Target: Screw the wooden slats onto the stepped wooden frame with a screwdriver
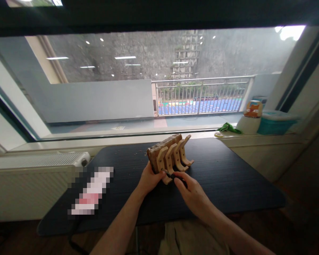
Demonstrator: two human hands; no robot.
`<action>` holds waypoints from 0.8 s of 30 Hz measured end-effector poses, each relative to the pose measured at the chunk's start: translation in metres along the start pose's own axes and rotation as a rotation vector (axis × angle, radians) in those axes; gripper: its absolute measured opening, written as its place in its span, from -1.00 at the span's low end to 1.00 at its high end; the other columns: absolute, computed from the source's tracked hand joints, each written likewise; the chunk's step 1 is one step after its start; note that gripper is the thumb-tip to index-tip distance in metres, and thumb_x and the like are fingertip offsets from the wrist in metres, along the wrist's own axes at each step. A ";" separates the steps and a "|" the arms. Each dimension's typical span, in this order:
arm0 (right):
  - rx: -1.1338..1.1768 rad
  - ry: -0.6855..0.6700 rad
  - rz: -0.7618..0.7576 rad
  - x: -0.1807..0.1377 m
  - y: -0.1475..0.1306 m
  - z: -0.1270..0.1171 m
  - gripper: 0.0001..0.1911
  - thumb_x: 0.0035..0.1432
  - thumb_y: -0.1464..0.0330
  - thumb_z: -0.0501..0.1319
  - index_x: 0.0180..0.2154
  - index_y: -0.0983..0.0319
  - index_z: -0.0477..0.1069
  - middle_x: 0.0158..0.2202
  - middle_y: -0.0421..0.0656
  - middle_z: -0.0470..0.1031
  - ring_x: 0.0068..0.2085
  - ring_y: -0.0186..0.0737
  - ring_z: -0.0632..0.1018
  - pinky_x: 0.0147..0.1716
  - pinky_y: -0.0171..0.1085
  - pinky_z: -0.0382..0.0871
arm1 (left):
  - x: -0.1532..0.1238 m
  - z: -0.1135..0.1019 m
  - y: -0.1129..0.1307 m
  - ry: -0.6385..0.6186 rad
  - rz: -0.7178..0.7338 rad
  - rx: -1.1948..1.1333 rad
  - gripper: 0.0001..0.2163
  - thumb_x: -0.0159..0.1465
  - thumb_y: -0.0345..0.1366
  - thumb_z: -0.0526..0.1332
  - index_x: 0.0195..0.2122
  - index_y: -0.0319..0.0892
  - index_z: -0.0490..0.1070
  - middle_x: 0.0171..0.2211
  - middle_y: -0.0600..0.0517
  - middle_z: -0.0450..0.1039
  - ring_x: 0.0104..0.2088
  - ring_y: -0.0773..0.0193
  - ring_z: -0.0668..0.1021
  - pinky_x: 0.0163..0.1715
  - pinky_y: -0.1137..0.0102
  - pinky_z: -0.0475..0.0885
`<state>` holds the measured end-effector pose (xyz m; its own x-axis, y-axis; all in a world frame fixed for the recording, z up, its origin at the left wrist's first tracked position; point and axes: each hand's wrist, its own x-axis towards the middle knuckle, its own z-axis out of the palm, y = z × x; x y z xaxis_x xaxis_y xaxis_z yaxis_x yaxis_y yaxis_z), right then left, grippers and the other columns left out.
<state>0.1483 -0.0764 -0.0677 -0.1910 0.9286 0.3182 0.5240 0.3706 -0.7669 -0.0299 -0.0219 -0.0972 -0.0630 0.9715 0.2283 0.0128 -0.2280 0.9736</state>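
A brown wooden board (166, 142) with a rough, bark-like edge stands tilted on the black table (228, 180). Several pale, curved wooden hooks (170, 157) with small dark holes line its face. My left hand (148, 180) is closed round the near left end of the board, its thumb by the nearest hook. In my right hand (192, 189) is a slim dark-handled tool (172, 175), its front end pointing at that hook near my left thumb. The tool's tip is too small to make out, so I cannot tell whether it touches the wood.
Left on the table lies a blurred-out pinkish item (91, 193). Small crumbs lie behind the board. A radiator (37, 180) stands at the left. On the windowsill are a green cloth (228, 128), a white bottle with an orange label (250, 118) and a teal tub (276, 124).
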 end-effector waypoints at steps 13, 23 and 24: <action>-0.518 -0.111 -0.421 0.003 -0.019 -0.013 -0.66 0.24 0.48 0.04 0.00 0.21 0.42 -0.26 -0.07 0.57 -0.31 -0.21 0.58 -0.35 -0.34 0.37 | 0.001 -0.001 -0.002 -0.017 0.023 0.015 -0.51 -0.10 -0.28 0.42 -0.14 -0.17 0.32 -0.23 0.01 0.56 -0.22 0.15 0.58 -0.16 0.28 0.48; 0.165 0.051 0.037 0.004 0.000 0.000 -0.65 0.19 0.24 0.08 -0.13 0.29 0.49 -0.26 -0.06 0.59 -0.22 -0.11 0.57 -0.24 -0.23 0.42 | 0.002 -0.003 -0.007 -0.018 0.015 0.038 -0.50 -0.08 -0.32 0.41 -0.09 -0.17 0.33 -0.22 0.00 0.56 -0.21 0.14 0.58 -0.16 0.28 0.49; 0.093 0.016 0.010 0.005 -0.002 -0.004 -0.66 0.16 0.27 0.11 -0.09 0.28 0.48 -0.24 -0.07 0.59 -0.22 -0.12 0.57 -0.23 -0.23 0.41 | 0.002 -0.003 -0.007 -0.017 0.016 0.039 -0.50 -0.08 -0.31 0.41 -0.09 -0.18 0.33 -0.22 0.00 0.56 -0.21 0.14 0.58 -0.16 0.28 0.49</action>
<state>0.1495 -0.0729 -0.0621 -0.1723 0.9322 0.3182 0.4463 0.3619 -0.8185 -0.0335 -0.0186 -0.1037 -0.0458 0.9687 0.2438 0.0526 -0.2414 0.9690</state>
